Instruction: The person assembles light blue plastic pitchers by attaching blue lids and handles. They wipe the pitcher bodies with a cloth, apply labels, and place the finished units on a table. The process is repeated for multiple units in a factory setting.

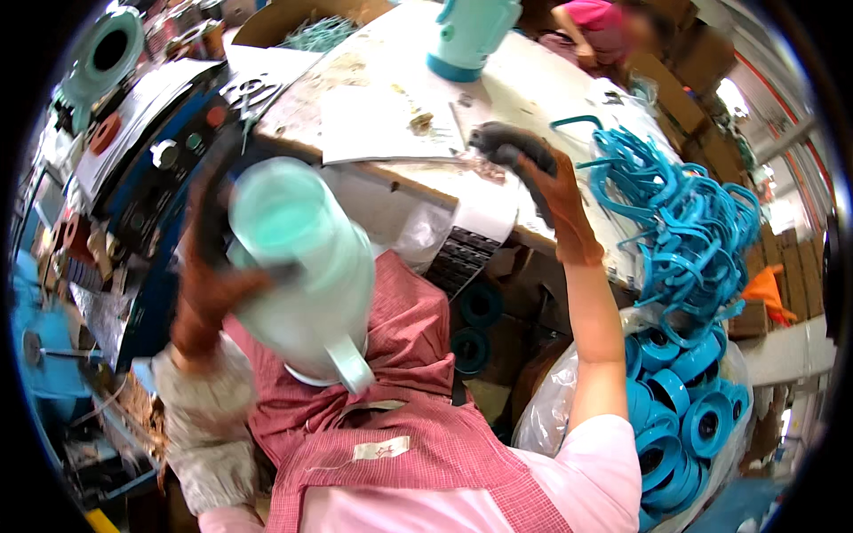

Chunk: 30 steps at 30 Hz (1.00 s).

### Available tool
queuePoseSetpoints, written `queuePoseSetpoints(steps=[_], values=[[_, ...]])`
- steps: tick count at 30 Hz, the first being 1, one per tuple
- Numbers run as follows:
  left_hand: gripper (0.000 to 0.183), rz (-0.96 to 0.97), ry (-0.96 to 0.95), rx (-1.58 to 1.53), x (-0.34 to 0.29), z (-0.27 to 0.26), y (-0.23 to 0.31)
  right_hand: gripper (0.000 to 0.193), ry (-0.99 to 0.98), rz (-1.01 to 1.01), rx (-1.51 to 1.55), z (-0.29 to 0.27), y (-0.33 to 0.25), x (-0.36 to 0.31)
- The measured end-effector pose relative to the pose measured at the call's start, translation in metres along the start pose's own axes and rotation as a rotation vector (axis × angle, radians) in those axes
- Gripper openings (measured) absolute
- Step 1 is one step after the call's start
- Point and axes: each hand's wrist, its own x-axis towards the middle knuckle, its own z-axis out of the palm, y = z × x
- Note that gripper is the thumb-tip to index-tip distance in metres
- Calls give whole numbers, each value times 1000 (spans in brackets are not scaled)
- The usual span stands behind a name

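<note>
My left hand (213,266), in a brown and dark work glove, grips a mint-green plastic jug (311,311) by its side. The jug is tilted over my lap, its round opening toward me and its handle low on the right; motion smears it. My right hand (529,169), gloved the same way, reaches over the table's near edge with its fingers apart and no held thing visible. A white sheet of paper (386,124) lies left of its fingertips. Farther back on the table stands another mint-green jug (466,44) with a darker blue-green base.
Blue plastic handles or straps (680,213) are heaped at the table's right side. Below them, a clear-lined container holds several blue rings (702,417). A dark machine panel (160,169) borders my left arm. Across the table is another person's arm (577,35).
</note>
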Motion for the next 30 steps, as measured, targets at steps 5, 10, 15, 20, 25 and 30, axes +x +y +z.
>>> queuePoseSetpoints(steps=[5, 10, 15, 20, 25, 30], values=[[57, -350, 202, -76, 42, -55, -15, 44, 169, -96, -1157, -47, 187, 36], [38, -65, 20, 306, 1, -87, -80, 44, 165, -90, -1341, -33, 229, 49], [45, -701, -24, -159, -24, -59, -113, 40, 437, -345, -1162, -39, 183, 35], [49, -922, 27, -834, -63, -59, -198, 32, 284, -369, -915, 27, 159, -66], [57, -591, -196, 282, -31, -40, -201, 37, 426, -397, -922, 9, 155, -66], [57, 79, -653, 1006, 87, 43, -116, 61, 374, -153, -1199, -55, 186, 28]])
